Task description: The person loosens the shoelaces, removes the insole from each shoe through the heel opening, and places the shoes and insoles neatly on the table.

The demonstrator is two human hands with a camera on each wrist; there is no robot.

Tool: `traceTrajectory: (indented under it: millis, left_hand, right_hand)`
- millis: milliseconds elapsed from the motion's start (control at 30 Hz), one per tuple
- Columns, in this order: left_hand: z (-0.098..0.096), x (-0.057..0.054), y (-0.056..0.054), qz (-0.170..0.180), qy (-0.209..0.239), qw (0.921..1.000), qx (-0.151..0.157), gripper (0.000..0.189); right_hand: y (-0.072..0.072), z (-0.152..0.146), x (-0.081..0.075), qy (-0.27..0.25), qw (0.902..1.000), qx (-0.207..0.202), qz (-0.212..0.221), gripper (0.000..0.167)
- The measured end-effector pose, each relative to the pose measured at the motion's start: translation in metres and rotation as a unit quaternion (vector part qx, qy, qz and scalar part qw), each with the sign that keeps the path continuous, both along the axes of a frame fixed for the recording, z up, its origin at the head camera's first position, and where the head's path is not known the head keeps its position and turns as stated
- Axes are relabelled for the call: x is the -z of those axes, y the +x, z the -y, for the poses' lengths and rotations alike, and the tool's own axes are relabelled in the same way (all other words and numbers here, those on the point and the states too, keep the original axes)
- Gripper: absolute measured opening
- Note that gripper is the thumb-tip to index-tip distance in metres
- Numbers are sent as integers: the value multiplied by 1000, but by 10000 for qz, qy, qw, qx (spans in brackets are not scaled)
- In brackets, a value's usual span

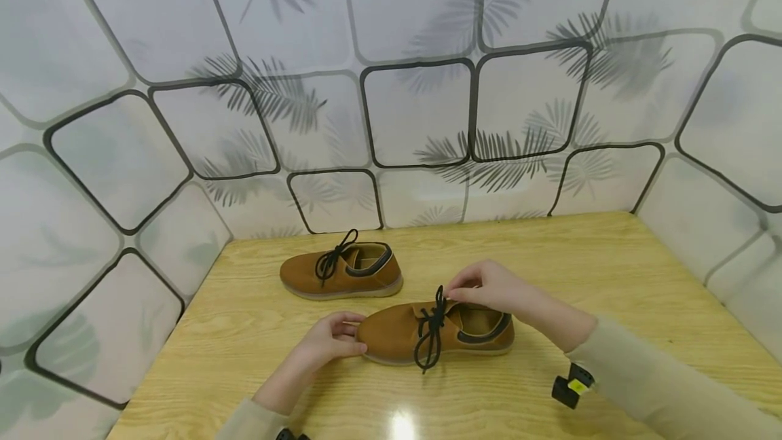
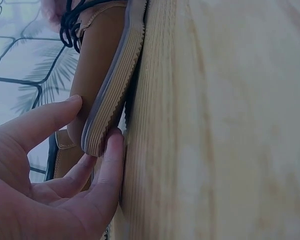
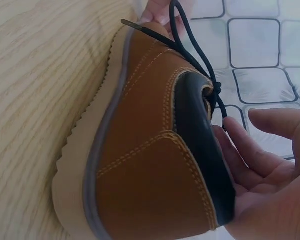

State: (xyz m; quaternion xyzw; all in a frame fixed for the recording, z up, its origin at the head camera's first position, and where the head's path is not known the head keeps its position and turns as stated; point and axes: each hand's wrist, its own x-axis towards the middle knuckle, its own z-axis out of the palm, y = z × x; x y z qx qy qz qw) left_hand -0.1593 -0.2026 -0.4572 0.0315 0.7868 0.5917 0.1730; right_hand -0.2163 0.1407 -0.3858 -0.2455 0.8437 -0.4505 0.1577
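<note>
A brown lace-up shoe (image 1: pixel 391 331) with a black lace tied in a bow (image 1: pixel 432 324) sits on the table, toe to the left. At its toe, my left hand (image 1: pixel 332 340) pinches it. The left wrist view shows the thumb (image 2: pixel 72 102) against the upper and fingertips at the ridged sole (image 2: pixel 110 95). My right hand (image 1: pixel 491 285) reaches over the far side of the shoe's opening, near the bow. From the right wrist, its fingers (image 3: pixel 245 150) touch the far side by the dark padded collar (image 3: pixel 195 125), while the thumb (image 3: pixel 275 121) stands apart.
A matching brown shoe (image 1: pixel 330 273) stands farther back on the wooden table (image 1: pixel 580 257), toe also left, its black lace tied. Behind the table and along both sides hangs a pale sheet (image 1: pixel 421 114) with leaf and rounded-square patterns.
</note>
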Motion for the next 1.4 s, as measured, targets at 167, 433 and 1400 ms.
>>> traceTrajectory:
  millis: [167,433,1400]
  left_hand:
    - [1,2,-1,10,66,10000,27,60]
    - [2,1,-1,47,148,9998,132,60]
    - [0,0,-1,32,191,9997,118,60]
  right_hand:
    - [0,4,4,40,9993,-188,-313,18]
    - [-1,6,14,-74,9983,-430,-384,15]
    - [-6,5,24,76,9877,-729,-1384,9]
